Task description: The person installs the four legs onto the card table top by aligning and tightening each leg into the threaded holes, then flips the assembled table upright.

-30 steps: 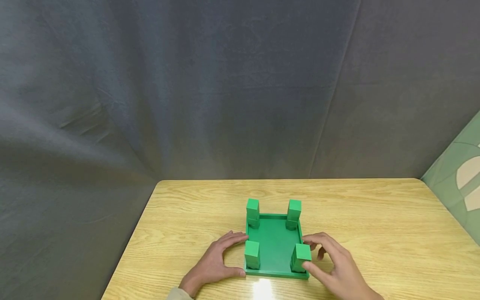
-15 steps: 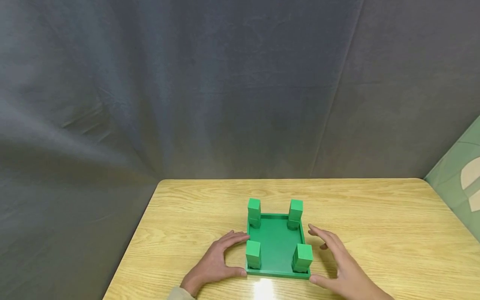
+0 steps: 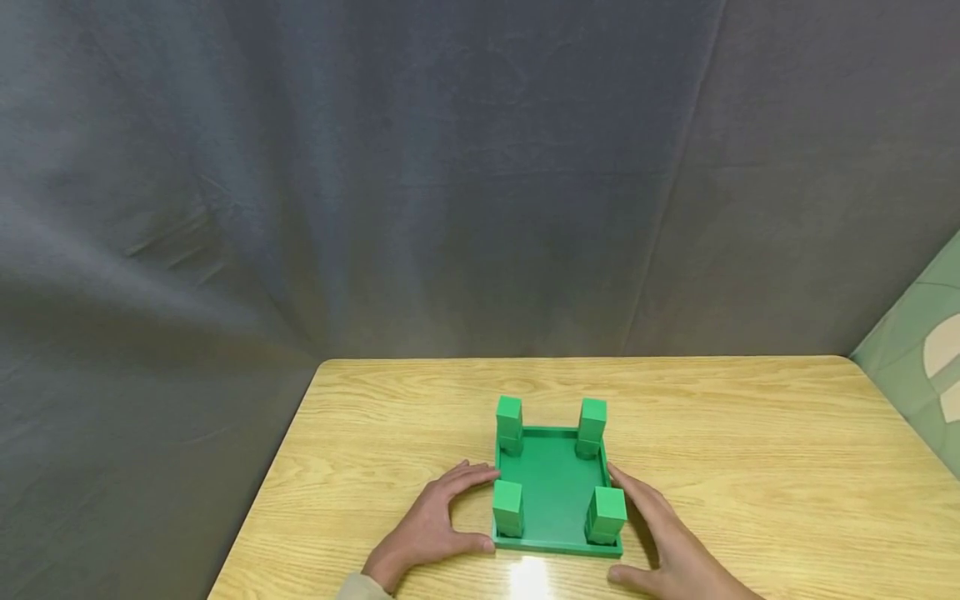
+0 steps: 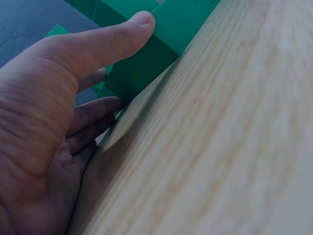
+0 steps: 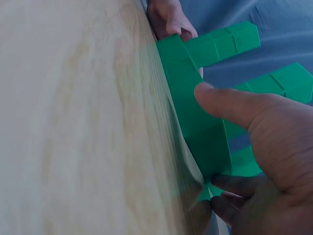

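A square green tray (image 3: pixel 555 496) with a low rim lies on the table in the head view. A green block column stands upright at each corner: front left (image 3: pixel 508 508), front right (image 3: pixel 605 515), back left (image 3: pixel 509 423), back right (image 3: pixel 592 427). My left hand (image 3: pixel 433 527) rests along the tray's left side, its fingertips and thumb at the rim. On the right side, my right hand (image 3: pixel 666 533) has its index fingertip at the rim and its thumb near the front right corner. Both hands' fingers are spread, not curled round the tray. In the right wrist view the tray wall (image 5: pixel 190 103) lies beyond the thumb.
The light wood table (image 3: pixel 375 433) extends around the tray on all sides. A dark grey curtain (image 3: pixel 480 183) hangs behind and to the left of it. A green patterned surface (image 3: pixel 922 358) borders the table at the far right.
My right hand has left the front right column, drawn off to the right, then come back to the tray's right side with straighter fingers. The left hand stays in place.
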`<state>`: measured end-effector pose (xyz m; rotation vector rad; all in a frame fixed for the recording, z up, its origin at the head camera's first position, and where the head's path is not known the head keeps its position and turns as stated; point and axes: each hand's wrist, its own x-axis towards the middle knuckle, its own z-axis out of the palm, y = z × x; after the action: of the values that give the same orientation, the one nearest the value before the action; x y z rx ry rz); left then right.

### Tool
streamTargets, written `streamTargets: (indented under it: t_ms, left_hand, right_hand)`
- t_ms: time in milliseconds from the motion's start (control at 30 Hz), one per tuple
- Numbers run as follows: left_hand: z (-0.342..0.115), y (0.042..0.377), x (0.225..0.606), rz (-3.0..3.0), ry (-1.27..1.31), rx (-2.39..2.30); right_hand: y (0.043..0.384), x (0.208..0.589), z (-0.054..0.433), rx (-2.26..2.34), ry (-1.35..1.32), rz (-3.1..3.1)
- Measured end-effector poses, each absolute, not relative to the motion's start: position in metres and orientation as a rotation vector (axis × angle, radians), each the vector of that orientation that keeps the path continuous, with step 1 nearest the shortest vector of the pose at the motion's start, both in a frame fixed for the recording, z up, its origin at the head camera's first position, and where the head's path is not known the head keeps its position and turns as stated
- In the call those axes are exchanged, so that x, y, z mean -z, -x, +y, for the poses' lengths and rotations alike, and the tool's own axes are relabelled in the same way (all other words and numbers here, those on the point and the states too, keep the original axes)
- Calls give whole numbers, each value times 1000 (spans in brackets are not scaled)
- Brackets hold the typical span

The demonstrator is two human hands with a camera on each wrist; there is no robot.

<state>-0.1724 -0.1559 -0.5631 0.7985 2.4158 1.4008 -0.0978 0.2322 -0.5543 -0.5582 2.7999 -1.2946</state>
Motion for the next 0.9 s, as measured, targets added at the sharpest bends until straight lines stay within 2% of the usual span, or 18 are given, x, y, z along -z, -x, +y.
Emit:
streamTargets:
  t_ms: [200,400,667,900]
  left_hand:
    - [-157,172,566,2430,-781,-1392]
    - [-157,173,567,2428,-761,-1394]
    - [-158,172,566,2425,-721,-1398]
    - [-156,172,565,2390,-712,-1408]
  right_hand:
    - [96,552,226,1250,422,2810]
    - [96,556,224,1272,415,2842]
    - [98,557,218,1538,398,2614]
    - [96,556,214,1495,340,2693]
